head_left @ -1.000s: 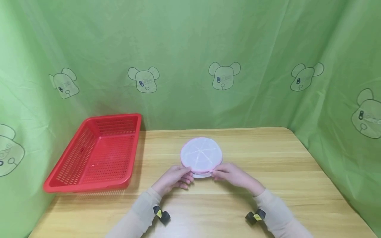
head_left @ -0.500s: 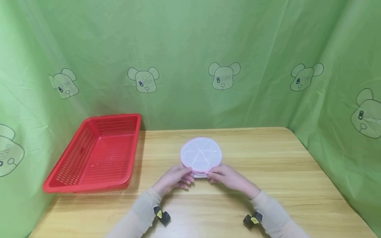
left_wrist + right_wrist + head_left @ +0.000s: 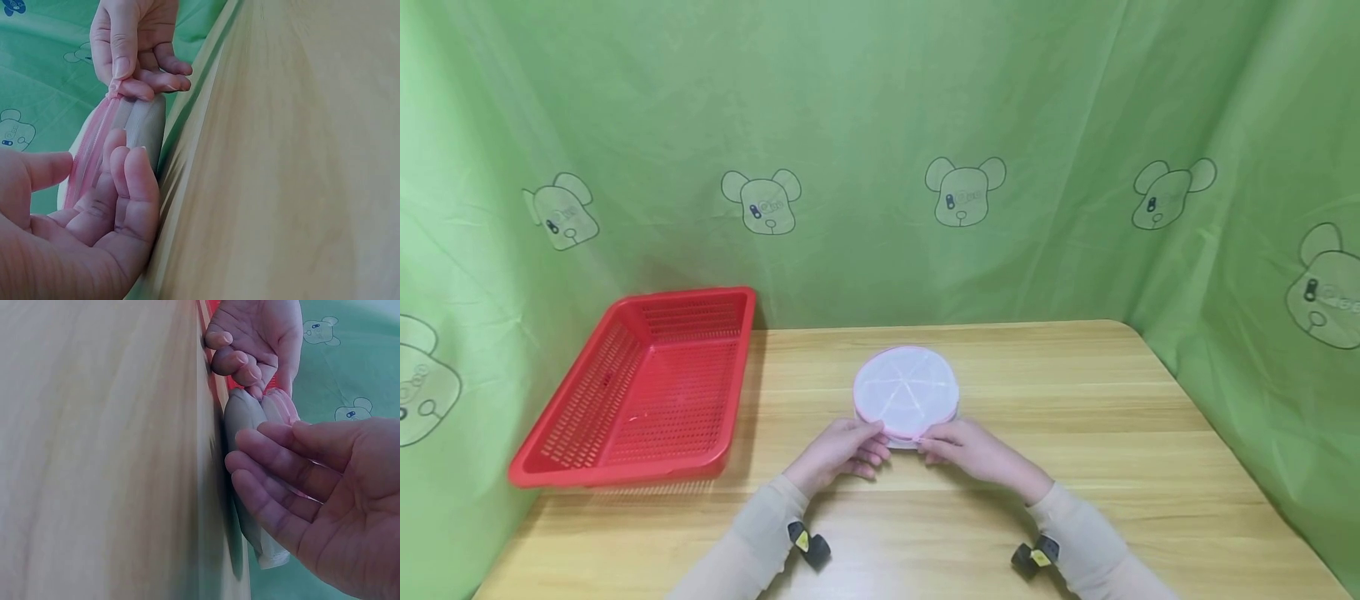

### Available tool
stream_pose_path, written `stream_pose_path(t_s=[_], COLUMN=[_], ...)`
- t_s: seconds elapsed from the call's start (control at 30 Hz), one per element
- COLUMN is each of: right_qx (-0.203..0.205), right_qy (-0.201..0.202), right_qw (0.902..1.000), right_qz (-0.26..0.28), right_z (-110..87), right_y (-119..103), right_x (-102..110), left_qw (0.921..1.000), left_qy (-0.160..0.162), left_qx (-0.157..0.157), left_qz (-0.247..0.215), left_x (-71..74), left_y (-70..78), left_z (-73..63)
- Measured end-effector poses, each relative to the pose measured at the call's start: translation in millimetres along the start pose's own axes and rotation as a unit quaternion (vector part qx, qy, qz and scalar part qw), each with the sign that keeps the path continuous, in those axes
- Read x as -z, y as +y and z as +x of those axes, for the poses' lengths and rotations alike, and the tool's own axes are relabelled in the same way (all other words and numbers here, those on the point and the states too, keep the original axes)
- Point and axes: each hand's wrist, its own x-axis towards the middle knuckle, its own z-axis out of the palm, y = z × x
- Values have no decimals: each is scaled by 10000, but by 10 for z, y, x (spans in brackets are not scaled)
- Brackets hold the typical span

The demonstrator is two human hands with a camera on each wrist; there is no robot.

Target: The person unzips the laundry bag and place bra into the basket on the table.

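Pink-rimmed round pouch [image 3: 906, 385] | left grip [image 3: 837, 448]: pinching rim [image 3: 87, 147] | right grip [image 3: 973, 450]: pinching zip pull [image 3: 113, 89] | curtain lettering [image 3: 970, 198] blurred

Two hands: one left hand [image 3: 837, 448] and one right hand [image 3: 977, 450], each with one pale sleeve [image 3: 760, 527] and one black wrist device [image 3: 818, 552] bearing a single yellow mark [image 3: 802, 541]. One round pouch [image 3: 880, 396], with one pink zip pull [image 3: 114, 91] and six light rays [image 3: 904, 382] on its upper face. One red basket [image 3: 681, 392]. One table [image 3: 1045, 383]. Bear outlines [image 3: 769, 204] on the green cloth [image 3: 850, 75]: six in the head view, the outermost two cut by the frame edges; two in the right wrist view.
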Motion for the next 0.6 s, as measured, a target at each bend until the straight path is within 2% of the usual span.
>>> stream_pose_path(t_s=[0.2, 0.43, 0.6], right_qx=[8, 150, 202], right_qy=[-126, -119, -113], right_qw=[9999, 9994, 9995], right_qz=[46, -292, -229], right_z=[-3, -3, -1], right_y=[-4, 0, -7], right_x=[-3, 2, 5], left_qw=[10000, 9999, 9997], left_qy=[43, 138, 215], left_qx=[-16, -22, -53], left_qz=[-44, -43, -30], left_x=[-1, -3, -4], left_y=[5, -3, -4], left_z=[-2, 7, 7])
